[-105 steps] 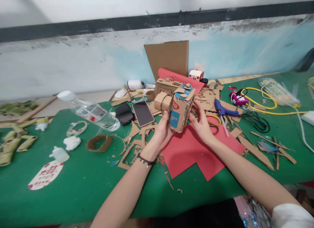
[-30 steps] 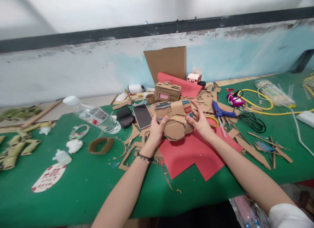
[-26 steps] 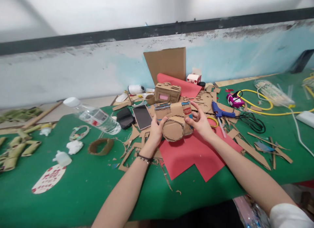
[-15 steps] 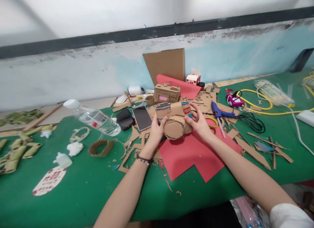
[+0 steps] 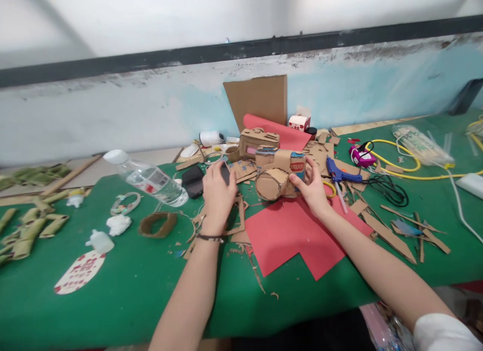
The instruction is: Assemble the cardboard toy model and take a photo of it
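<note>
Right hand (image 5: pixel 312 189) grips one cardboard camera model (image 5: pixel 279 172) by its right end, fingers curled round the body, round lens barrel facing the viewer; model sits at the far edge of the red paper sheet (image 5: pixel 298 235) on the table (image 5: pixel 113 300). Left hand (image 5: pixel 218 196) lies palm-down over the dark phone (image 5: pixel 225 172), fingers loosely bent, gripping nothing that shows (phone mostly covered). Second cardboard camera (image 5: pixel 258 141) stands just behind the held one, so two models counted. One water bottle (image 5: pixel 148 179) lies tilted to the left, one cardboard ring (image 5: pixel 157 223) near it, one blue glue gun (image 5: pixel 339 174) just right of the right hand. Cardboard offcuts crowd the area around both hands; the near table edge, toward the person, shows bare green cloth, as does the stretch left of the ring.
</note>
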Demonstrator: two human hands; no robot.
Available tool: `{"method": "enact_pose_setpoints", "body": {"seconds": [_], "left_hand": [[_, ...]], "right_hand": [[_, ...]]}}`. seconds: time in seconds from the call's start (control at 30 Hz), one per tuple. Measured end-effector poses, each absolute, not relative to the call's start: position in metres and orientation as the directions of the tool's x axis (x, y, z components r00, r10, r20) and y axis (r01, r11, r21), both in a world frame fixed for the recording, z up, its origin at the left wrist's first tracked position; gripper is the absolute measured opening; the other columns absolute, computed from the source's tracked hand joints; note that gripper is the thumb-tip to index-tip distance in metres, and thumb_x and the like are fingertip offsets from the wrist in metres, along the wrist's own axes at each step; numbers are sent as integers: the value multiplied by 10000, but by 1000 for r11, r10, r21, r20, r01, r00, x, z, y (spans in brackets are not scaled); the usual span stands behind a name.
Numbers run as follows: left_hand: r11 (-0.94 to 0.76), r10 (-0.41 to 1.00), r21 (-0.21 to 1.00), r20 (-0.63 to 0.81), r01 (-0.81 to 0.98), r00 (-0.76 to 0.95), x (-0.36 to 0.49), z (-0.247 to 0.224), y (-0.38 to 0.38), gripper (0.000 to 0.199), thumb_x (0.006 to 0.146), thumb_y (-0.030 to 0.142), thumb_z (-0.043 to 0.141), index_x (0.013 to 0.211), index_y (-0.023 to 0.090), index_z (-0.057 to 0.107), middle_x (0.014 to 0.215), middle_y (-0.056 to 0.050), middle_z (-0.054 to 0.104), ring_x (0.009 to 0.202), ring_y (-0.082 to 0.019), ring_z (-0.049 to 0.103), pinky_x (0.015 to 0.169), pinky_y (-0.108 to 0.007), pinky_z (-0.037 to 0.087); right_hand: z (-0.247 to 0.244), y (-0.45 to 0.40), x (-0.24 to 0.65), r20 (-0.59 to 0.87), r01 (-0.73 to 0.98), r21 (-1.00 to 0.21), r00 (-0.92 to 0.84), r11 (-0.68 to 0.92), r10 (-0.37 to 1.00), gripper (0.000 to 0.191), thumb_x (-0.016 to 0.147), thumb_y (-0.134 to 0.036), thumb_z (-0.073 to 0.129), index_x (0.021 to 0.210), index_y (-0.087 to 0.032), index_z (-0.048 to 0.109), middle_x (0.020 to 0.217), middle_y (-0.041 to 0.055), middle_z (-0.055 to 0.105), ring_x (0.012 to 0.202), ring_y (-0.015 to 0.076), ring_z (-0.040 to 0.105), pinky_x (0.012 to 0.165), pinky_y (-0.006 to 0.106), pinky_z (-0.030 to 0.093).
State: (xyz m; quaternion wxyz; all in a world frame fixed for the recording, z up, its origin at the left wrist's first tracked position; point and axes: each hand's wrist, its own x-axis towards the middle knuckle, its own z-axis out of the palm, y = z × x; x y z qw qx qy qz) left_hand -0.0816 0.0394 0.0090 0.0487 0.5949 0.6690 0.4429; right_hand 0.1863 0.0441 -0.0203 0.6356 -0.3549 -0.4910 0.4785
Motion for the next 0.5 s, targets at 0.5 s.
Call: {"method": "enact_pose_setpoints", "body": {"seconds": [0.5], "left_hand": [[297, 871, 209, 340, 932, -354, -92, -1, 88, 879, 916, 351, 716, 1679, 85, 371, 1695, -416, 356, 1345, -582, 596, 1082, -715, 466]], "right_hand": [[-22, 42, 183, 373, -179, -906, 87, 383, 924, 891, 829, -622, 915, 1544, -284, 504, 1552, 148, 656, 1445, 301, 636, 1293, 508, 462]]}}
